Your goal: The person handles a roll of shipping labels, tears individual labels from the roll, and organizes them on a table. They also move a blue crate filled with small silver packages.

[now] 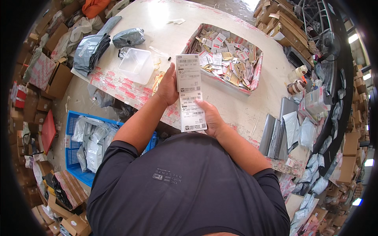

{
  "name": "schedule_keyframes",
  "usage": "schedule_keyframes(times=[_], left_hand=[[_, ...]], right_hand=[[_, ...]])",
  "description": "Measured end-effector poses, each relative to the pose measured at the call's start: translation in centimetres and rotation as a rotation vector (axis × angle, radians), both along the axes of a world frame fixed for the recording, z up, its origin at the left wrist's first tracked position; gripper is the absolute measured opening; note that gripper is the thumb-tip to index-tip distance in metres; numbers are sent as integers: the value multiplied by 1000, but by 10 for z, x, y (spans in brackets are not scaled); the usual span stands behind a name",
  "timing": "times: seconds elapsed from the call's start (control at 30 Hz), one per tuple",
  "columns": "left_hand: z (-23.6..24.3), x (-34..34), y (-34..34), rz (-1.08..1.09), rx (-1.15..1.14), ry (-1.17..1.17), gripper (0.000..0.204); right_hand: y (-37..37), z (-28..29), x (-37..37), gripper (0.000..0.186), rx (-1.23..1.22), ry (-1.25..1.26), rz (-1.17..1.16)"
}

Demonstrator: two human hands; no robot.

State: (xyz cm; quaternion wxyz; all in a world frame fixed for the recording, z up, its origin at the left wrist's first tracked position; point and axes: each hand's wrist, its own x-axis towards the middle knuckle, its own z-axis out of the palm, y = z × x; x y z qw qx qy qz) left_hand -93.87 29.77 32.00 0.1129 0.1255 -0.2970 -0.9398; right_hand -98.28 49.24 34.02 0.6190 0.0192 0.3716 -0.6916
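printed labels (189, 76) lie in our grip at the desk (236, 110): our left hand (168, 88) clamped on the upper part, our right hand (214, 118) on the lower.

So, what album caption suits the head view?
Left hand and right hand hold printed shipping labels at a worktable, near a box heaped with paper tags.

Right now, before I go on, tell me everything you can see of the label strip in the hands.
The label strip looks like white paper: two printed panels, end to end, with dark barcodes, text lines and small square codes. It runs lengthwise away from the person, print up, its near end by the dark shirt. The left hand holds the upper panel's left edge; the right hand grips the lower panel's right side, thumb on top. Its thickness is unclear.
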Motion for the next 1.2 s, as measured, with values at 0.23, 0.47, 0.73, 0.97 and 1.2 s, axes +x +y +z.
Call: schedule_keyframes(times=[0.23,0.47,0.73,0.97,1.2], left_hand=[[6,3,-4,-35,56,49,82],[10,6,3,-12,8,-9,80],[13,8,4,-48,41,36,82],[13,6,8,-17,-11,-7,81],[12,5,9,-23,-28,-2,79]], right_hand=[[7,-14,-3,51,18,-26,59],[3,10,3,51,-51,30,-15],[13,-13,0,45,50,-50,63],[7,16,1,62,-103,-23,-12],[7,5,3,58,-109,-41,-19]])
